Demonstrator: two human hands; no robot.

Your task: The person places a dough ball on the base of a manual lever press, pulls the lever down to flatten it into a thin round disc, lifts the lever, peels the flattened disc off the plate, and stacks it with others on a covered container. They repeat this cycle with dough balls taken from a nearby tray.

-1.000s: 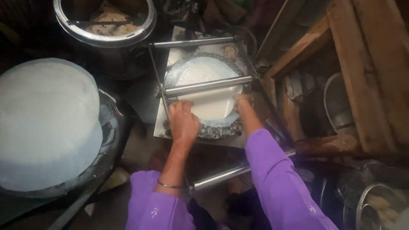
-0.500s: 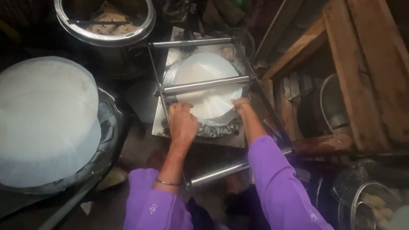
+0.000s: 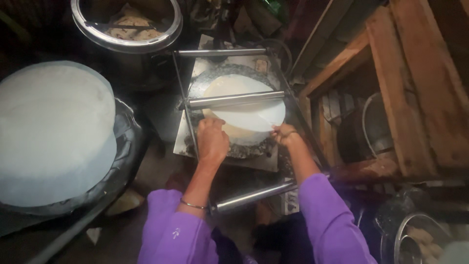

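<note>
My left hand (image 3: 212, 142) lies palm down, fingers curled, pressing on the near edge of the thin round pale dough sheet (image 3: 244, 110). My right hand (image 3: 285, 134) is just to the right of it, finger and thumb pinched shut on the sheet's thin white edge, where a flap lifts and folds over. The sheet is creamy yellow near my left hand and whiter, almost translucent, toward my right. It rests on a round grey speckled stone slab (image 3: 229, 146) directly under both hands, inside a thin metal frame. A shiny steel roller bar (image 3: 234, 99) crosses the sheet just beyond my fingertips, hiding a strip of it.

Well to the left of my left hand sits a large pale domed cloth-covered mound (image 3: 51, 132), cut off by the left edge. Beyond the hands stands a round steel pot (image 3: 127, 27), its contents dim and hard to read. To the right of my right hand are brown wooden crate slats (image 3: 405, 88); what lies in the shadow behind them I cannot make out. My purple sleeves hide my lower forearms.
</note>
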